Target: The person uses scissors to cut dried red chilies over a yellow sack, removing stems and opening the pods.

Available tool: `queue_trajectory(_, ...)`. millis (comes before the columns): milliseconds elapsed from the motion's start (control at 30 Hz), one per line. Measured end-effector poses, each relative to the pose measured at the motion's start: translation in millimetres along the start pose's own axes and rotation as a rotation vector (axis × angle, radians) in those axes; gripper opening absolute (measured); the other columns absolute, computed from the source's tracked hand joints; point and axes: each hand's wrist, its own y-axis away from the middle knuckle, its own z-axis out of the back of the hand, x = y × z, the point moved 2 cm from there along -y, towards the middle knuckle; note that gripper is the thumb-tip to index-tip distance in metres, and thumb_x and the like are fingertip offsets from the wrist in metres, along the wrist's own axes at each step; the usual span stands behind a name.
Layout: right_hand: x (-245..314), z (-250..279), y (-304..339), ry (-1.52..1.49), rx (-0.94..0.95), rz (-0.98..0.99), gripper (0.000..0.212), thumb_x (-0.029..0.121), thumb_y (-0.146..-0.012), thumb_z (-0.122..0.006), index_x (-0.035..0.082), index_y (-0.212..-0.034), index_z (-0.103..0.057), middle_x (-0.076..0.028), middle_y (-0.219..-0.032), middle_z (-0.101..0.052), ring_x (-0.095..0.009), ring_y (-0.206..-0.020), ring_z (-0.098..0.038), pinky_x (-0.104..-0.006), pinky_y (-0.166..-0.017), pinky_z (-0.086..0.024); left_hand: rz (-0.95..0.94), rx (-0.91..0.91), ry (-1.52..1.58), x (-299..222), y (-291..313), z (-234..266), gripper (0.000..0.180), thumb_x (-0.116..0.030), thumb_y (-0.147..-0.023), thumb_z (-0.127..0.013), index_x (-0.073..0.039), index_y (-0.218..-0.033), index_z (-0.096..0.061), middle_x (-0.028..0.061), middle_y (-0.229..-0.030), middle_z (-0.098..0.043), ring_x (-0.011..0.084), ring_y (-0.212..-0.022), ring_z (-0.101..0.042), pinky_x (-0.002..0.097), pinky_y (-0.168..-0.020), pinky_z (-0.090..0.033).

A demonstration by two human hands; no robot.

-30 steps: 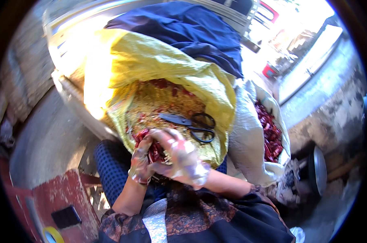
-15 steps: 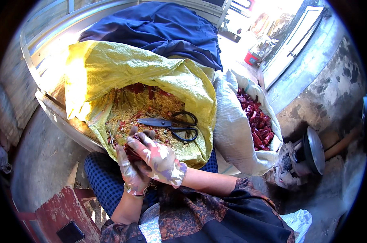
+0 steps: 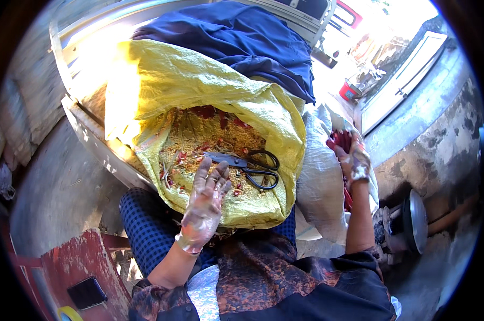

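Note:
My left hand (image 3: 204,200), in a patterned glove, is raised with its fingers stretched out and holds nothing. It hovers by the near rim of a yellow woven sack (image 3: 210,69). On the pale yellow seeds (image 3: 196,131) and red scraps in that sack lies a pair of black-handled scissors (image 3: 247,165). My right hand (image 3: 354,163), gloved alike, is at the mouth of a white woven sack (image 3: 322,182) to the right. Its fingers are curled around dark red dried chilies (image 3: 339,140). The hand and forearm hide most of that sack's contents.
A dark blue cloth (image 3: 236,40) lies beyond the yellow sack. At right stands a round metal pot (image 3: 413,222) near the stained wall. A worn red wooden stool (image 3: 79,262) with a dark phone (image 3: 87,293) is at lower left. A red bucket (image 3: 349,91) stands farther off.
My hands, together over the near rim of the yellow sack before, have parted. The right has gone to the white sack; the left has opened. The view has shifted slightly.

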Motion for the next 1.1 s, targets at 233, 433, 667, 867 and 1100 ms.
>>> queue_trajectory(233, 132.9, -29.0, 8.1, -0.021, 0.002, 0.373, 0.073, 0.036, -0.073, -0.076, 0.010, -0.134, -0.045, -0.019, -0.132, -0.049, -0.034, -0.120, -0.049, -0.0462, -0.100, -0.041, -0.356, 0.037, -1.101, -13.8, -20.7, 4.5, 0.089, -0.022, -0.077, -0.072, -0.005, -0.147, -0.020, 0.0153, -0.148, -0.029, 0.0322, -0.137, -0.027, 0.0394, -0.100, -0.039)
queue_trajectory(433, 210.2, -109.0, -38.5, 0.114, 0.085, 0.479, 0.040, 0.038, -0.089, -0.055, 0.016, -0.122, -0.055, -0.014, -0.114, -0.060, -0.030, -0.114, -0.051, -0.0436, -0.094, -0.038, -0.645, 0.062, -1.772, -37.6, -44.6, -0.8, 0.087, -0.029, -0.075, -0.071, -0.003, -0.145, -0.026, 0.0184, -0.148, -0.028, 0.0359, -0.136, -0.029, 0.0468, -0.110, -0.025)
queue_trajectory(667, 212.2, -40.6, -40.1, -0.610, -0.205, 0.794, 0.012, 0.011, -0.076, -0.064, 0.006, -0.081, -0.054, -0.007, -0.090, -0.062, -0.021, -0.076, -0.051, -0.0328, -0.070, -0.044, -0.758, -0.020, -1.996, -63.0, -74.4, 2.7, 0.089, -0.023, -0.069, -0.072, -0.009, -0.145, -0.029, 0.0173, -0.149, -0.026, 0.0366, -0.137, -0.025, 0.0527, -0.109, -0.021)
queue_trajectory(867, 215.6, 9.6, 5.7, -0.445, 0.041, 1.008, 0.040, 0.012, -0.073, -0.060, 0.016, -0.113, -0.060, -0.010, -0.107, -0.059, -0.030, -0.107, -0.053, -0.0451, -0.097, -0.039, -1.008, -0.097, -2.118, -87.8, -125.2, -17.7, 0.073, -0.020, -0.073, -0.066, -0.017, -0.141, -0.040, 0.0145, -0.144, -0.036, 0.0379, -0.134, -0.031, 0.0571, -0.107, -0.020)
queue_trajectory(1100, 222.5, 47.2, 62.6, -0.400, -0.063, 0.950, 0.042, 0.020, -0.074, -0.065, 0.016, -0.116, -0.056, -0.010, -0.103, -0.056, -0.031, -0.097, -0.055, -0.0459, -0.084, -0.046, -0.852, -0.054, -1.563, -94.0, -148.2, 14.4, 0.024, -0.019, -0.078, -0.060, -0.012, -0.101, -0.064, 0.0075, -0.095, -0.065, 0.0285, -0.093, -0.059, 0.0410, -0.088, -0.042)
